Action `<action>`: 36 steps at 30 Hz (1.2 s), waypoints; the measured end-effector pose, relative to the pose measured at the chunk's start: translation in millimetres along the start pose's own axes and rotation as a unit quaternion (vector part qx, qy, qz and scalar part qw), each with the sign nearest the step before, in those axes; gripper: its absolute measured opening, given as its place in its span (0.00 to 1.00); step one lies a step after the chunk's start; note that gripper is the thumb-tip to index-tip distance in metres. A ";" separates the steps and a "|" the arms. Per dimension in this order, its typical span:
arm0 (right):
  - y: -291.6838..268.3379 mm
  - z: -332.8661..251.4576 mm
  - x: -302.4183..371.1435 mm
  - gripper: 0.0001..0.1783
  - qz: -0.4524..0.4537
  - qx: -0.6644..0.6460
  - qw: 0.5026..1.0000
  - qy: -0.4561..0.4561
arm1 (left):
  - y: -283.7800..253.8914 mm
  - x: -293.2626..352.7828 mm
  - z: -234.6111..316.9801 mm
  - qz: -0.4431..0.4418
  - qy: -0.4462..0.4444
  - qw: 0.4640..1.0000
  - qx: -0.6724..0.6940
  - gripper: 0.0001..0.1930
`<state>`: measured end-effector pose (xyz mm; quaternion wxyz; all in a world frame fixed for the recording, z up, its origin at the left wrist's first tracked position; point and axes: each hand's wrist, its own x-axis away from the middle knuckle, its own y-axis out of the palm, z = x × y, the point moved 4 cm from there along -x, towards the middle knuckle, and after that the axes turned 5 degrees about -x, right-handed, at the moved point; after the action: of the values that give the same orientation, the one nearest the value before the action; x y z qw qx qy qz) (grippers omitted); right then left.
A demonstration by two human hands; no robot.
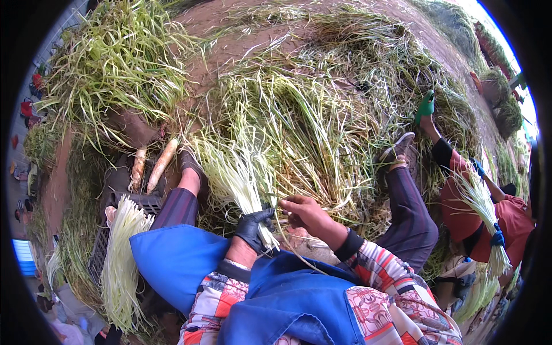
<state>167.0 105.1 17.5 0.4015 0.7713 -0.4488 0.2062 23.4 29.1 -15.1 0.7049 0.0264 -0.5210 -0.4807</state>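
My left hand [253, 227], in a black glove, grips a bunch of green onions [234, 172] near its white root ends, the leaves fanning up and away from me. Just right of it, my bare right hand [306, 213] pinches a thin strand at the bunch's base. Both hands hover above my blue apron [178, 259] and my lap. Loose green onions [299, 121] lie piled on the ground directly ahead.
A tied bundle of white-stemmed onions [121, 253] rests on a dark crate [144, 202] at my left, near two pale carrots [150, 165]. At right a person in red [506, 221] holds another bunch [482, 207]. More heaps [115, 63] cover the brown ground.
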 end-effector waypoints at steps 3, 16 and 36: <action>9.9 5.4 -23.2 0.11 -0.005 -0.029 1.000 -0.012 | -0.1 -1.7 -2.7 0.033 -0.003 0.999 0.006 0.07; 7.7 7.2 16.0 0.10 0.008 0.062 0.990 -0.128 | -20.1 -19.6 -16.8 0.050 -0.040 0.984 0.164 0.04; 30.0 -33.8 -45.7 0.19 -0.050 0.279 0.951 -0.123 | 1.2 -9.0 27.0 0.106 0.095 0.990 0.008 0.09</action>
<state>119.3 148.1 19.6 0.1217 0.8934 -0.3802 0.2060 3.7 48.6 -8.6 0.7982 0.0224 -0.4551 -0.3941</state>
